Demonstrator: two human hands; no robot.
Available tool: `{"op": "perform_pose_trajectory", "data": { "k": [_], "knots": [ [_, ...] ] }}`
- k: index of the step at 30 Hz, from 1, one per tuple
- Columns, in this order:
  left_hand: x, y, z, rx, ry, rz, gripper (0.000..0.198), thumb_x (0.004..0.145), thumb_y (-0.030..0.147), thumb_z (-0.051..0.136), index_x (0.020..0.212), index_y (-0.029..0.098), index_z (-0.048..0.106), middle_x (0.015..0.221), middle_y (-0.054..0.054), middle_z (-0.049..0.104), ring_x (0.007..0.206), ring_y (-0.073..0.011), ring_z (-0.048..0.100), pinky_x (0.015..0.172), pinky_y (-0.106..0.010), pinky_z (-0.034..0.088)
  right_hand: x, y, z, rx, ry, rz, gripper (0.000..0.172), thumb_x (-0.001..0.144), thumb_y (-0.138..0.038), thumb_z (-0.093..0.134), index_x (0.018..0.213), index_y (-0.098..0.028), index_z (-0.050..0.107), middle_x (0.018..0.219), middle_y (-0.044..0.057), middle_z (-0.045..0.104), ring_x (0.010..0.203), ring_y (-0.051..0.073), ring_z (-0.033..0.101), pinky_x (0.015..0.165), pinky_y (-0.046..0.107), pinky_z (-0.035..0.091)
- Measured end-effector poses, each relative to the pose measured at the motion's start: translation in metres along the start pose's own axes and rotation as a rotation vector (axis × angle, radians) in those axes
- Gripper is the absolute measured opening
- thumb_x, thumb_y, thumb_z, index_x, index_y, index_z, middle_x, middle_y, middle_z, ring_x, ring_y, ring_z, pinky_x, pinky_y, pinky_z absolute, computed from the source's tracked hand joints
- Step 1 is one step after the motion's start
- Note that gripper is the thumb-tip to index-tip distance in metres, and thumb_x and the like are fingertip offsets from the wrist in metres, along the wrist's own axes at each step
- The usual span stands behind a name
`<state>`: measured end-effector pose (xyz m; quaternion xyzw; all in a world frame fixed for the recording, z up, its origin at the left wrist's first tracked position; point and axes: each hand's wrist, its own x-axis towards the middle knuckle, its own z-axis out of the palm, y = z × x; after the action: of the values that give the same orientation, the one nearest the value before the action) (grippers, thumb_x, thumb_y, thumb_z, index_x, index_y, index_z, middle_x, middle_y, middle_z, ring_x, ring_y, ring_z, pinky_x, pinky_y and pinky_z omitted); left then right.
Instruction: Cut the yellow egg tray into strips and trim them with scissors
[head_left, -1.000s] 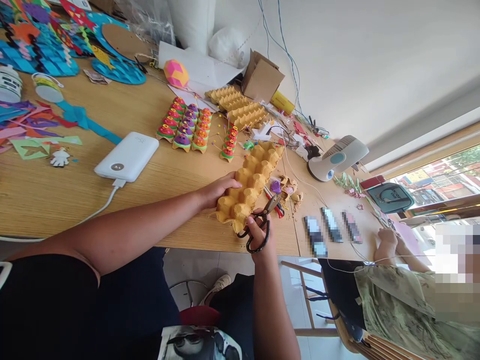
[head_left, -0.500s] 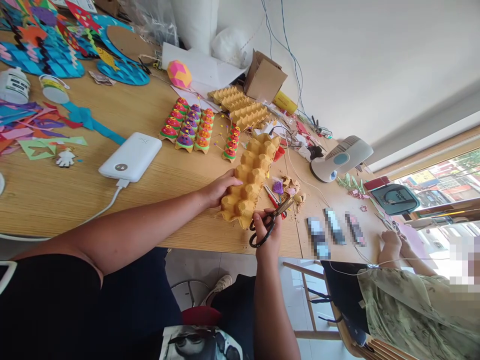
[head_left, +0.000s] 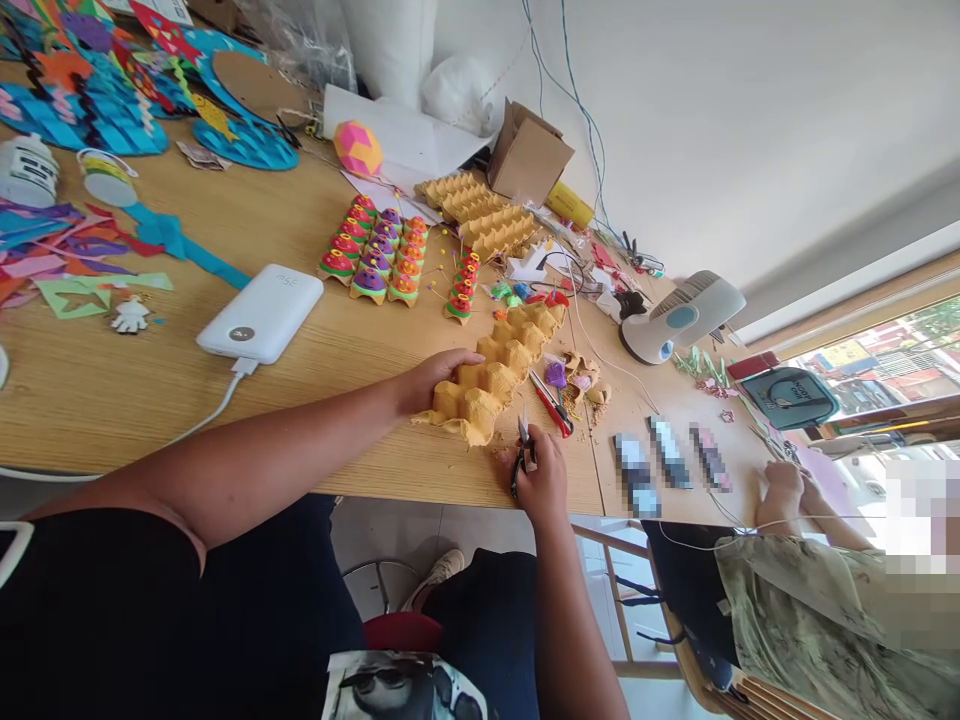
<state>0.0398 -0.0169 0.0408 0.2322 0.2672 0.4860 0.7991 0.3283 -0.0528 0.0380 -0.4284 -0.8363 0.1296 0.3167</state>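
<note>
A yellow egg-carton piece (head_left: 495, 370) is gripped at its left side by my left hand (head_left: 439, 380), whose fingers partly hide behind it. My right hand (head_left: 544, 475) is closed round black-handled scissors (head_left: 524, 445) near the table's front edge, with the blades pointing away from me. The scissors and the carton piece are apart. Beyond the scissors lies a red utility knife (head_left: 553, 405), beside torn carton scraps (head_left: 585, 385) and a small purple packet (head_left: 556, 373).
Painted carton strips (head_left: 375, 250) and more yellow cartons (head_left: 480, 215) stand farther back. A white power bank (head_left: 261, 315) lies left on the table (head_left: 337, 350). A white fan (head_left: 682, 315) stands right, near another person's hands (head_left: 784, 485).
The carton piece has tilted and shifted slightly lower left, uncovering green and red bits behind it. My right hand has moved a little right, and the scissors have turned, their blades now pointing away.
</note>
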Motion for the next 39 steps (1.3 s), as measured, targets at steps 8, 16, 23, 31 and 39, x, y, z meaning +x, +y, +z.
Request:
{"op": "perform_pose_trajectory", "data": {
  "k": [8,16,23,31,39],
  "knots": [
    [0.002,-0.002,-0.004,0.062,-0.09,-0.081,0.036,0.089,0.048,0.084,0.115,0.022,0.085,0.082,-0.008,0.082,0.081,-0.0315,0.084,0.083,-0.042,0.07,-0.015,0.006,0.01,-0.148,0.12,-0.197,0.029,0.105,-0.037,0.074,0.13,-0.023,0.075,0.106,0.012,0.082,0.1,0.034,0.074,0.088,0.048,0.061],
    [-0.002,0.001,-0.008,0.124,-0.112,-0.14,0.05,0.087,0.051,0.085,0.133,0.032,0.084,0.079,-0.002,0.08,0.069,-0.0291,0.079,0.075,-0.042,0.069,-0.018,0.004,0.01,-0.197,0.044,-0.19,0.024,0.107,-0.036,0.074,0.127,-0.025,0.082,0.091,0.008,0.078,0.089,0.03,0.071,0.084,0.043,0.058],
    [-0.004,0.003,-0.006,0.127,-0.102,-0.166,0.042,0.088,0.052,0.086,0.123,0.03,0.085,0.075,-0.003,0.076,0.07,-0.028,0.078,0.067,-0.037,0.065,-0.018,0.002,0.01,-0.221,0.034,-0.238,0.023,0.11,-0.035,0.072,0.126,-0.023,0.083,0.086,0.007,0.077,0.085,0.029,0.071,0.078,0.04,0.056],
    [-0.003,0.004,-0.005,0.128,-0.098,-0.16,0.045,0.089,0.053,0.085,0.127,0.028,0.084,0.086,-0.006,0.082,0.073,-0.0301,0.079,0.077,-0.043,0.068,-0.02,0.004,0.01,-0.241,-0.005,-0.218,0.023,0.111,-0.039,0.074,0.125,-0.025,0.084,0.077,0.005,0.073,0.079,0.028,0.07,0.075,0.038,0.054],
    [-0.002,0.002,-0.004,0.088,-0.066,-0.162,0.052,0.087,0.051,0.085,0.134,0.03,0.082,0.084,-0.004,0.081,0.075,-0.0289,0.078,0.077,-0.041,0.066,-0.021,0.005,0.009,-0.19,-0.004,-0.177,0.019,0.11,-0.038,0.075,0.12,-0.024,0.084,0.076,0.004,0.071,0.074,0.026,0.066,0.071,0.036,0.051]
  ]
}}
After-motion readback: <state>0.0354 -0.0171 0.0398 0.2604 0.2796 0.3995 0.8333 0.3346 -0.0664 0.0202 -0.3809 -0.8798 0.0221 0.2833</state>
